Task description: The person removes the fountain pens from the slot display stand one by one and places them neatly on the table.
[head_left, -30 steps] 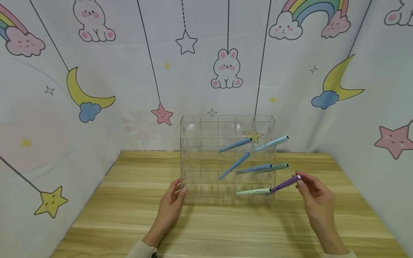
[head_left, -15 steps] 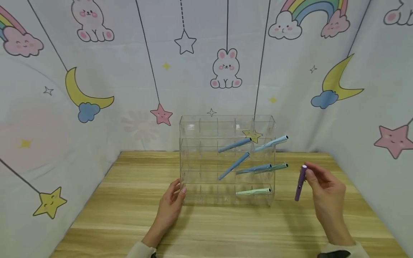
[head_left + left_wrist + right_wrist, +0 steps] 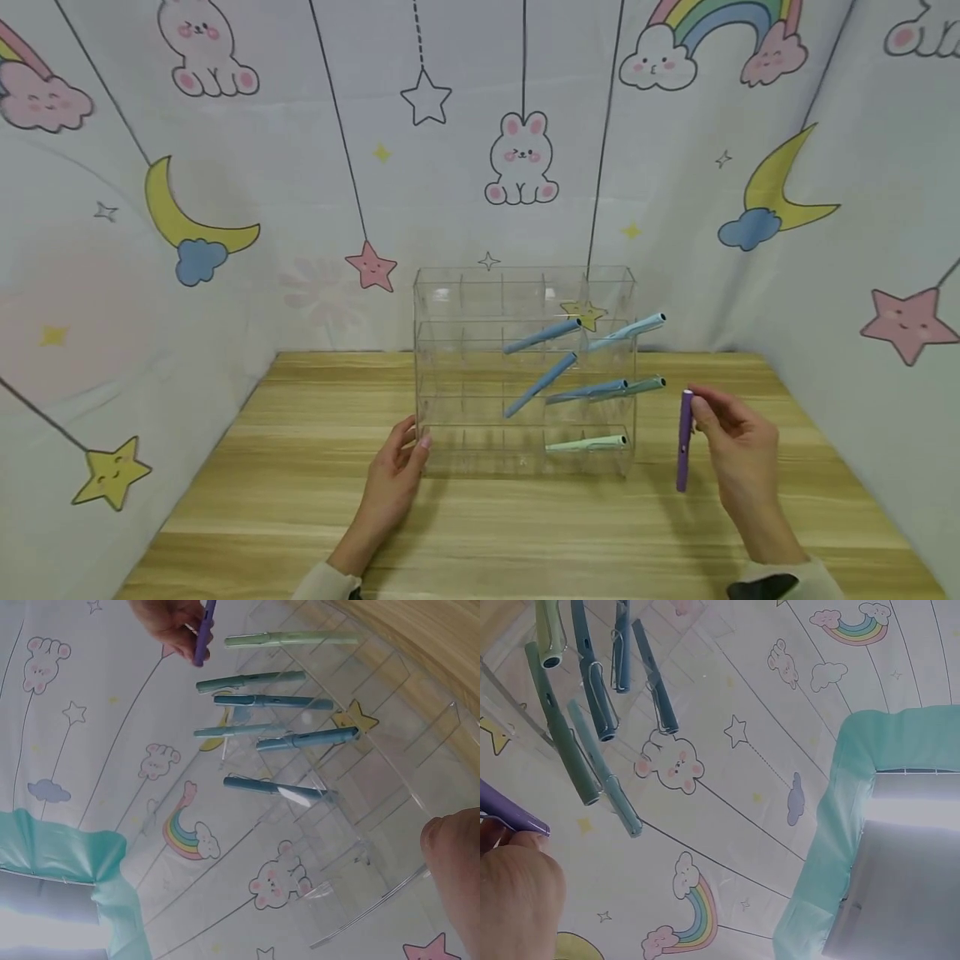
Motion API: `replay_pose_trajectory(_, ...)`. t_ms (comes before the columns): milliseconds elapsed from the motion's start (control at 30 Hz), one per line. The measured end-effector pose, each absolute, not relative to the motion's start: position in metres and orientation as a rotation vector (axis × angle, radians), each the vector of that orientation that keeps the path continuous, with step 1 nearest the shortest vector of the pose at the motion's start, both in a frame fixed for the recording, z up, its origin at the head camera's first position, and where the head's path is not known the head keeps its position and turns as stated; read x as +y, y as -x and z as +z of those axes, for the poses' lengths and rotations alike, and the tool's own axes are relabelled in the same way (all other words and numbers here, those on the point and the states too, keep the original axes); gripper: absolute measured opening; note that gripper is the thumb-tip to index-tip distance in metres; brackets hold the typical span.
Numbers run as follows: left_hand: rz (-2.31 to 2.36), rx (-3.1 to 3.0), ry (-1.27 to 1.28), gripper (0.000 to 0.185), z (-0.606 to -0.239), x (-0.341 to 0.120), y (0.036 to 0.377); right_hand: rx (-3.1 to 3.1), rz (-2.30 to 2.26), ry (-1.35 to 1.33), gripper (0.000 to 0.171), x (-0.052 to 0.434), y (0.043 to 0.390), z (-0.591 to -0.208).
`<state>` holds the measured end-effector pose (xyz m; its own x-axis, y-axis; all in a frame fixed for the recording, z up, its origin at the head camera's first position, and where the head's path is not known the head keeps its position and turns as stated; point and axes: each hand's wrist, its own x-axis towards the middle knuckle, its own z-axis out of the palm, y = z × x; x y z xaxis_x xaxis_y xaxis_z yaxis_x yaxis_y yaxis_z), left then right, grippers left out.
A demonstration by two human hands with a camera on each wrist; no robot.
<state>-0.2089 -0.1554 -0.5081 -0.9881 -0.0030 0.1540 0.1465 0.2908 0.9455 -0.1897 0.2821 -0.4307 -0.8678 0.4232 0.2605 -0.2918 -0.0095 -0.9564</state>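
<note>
One purple pen (image 3: 684, 440) is out of the clear organizer (image 3: 525, 371) and hangs upright in the right hand (image 3: 738, 454).

Six pens remain slotted in the rack's right-hand compartments: five in blues and teals (image 3: 542, 336) higher up and a pale green one (image 3: 587, 444) at the bottom. A second ago the purple pen lay slanted with its tip at the rack's lower right corner, beside the green pen; now it is clear of the rack, just to its right, above the bench (image 3: 300, 508), its top end pinched in the right hand's fingertip grip. That reads as a pen being taken out, not put in. The left hand (image 3: 393, 479) stays at the rack's lower left corner, its straight fingers resting against the wall to steady it.
</note>
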Motion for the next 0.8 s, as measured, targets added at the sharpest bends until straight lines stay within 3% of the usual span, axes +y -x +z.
replay_pose_trajectory(800, -1.818, -2.397, 0.146, 0.051, -0.507, -0.155, 0.209, -2.264, 1.874, 0.150, 0.043, 0.307, 0.210, -0.477)
